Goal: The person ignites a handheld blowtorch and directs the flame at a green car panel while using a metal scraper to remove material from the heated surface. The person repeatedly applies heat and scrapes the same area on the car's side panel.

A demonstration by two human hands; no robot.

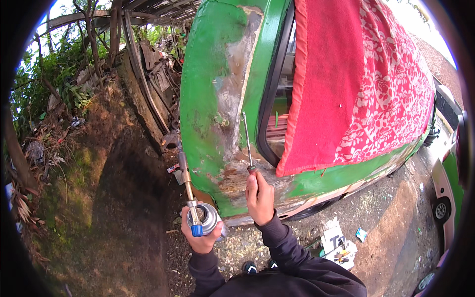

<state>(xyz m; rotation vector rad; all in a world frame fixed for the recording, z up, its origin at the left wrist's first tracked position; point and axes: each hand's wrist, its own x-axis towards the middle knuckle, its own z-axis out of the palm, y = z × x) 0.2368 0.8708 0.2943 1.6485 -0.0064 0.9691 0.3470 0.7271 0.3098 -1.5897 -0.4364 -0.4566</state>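
My left hand (pixel 199 240) is wrapped round the canister of a gas blowtorch (pixel 196 216), which has a blue knob and a long brass-coloured tube. The torch's nozzle points away from me, beside the corner of a green vehicle body (pixel 203 114). No flame can be made out. In my right hand (pixel 259 198) is a screwdriver (pixel 248 143), gripped by its dark red handle. Its long thin shaft reaches up over a strip of bare, scraped metal (pixel 231 106) where the green paint is gone; whether the tip touches it I cannot tell.
A red floral cloth (pixel 346 94) hangs over the vehicle's window and side. Papers with hand tools (pixel 341 252) lie on the ground at my right. Another green-and-white vehicle (pixel 445 198) stands at the far right. Leaning boards (pixel 143 74) and plants rise at the left.
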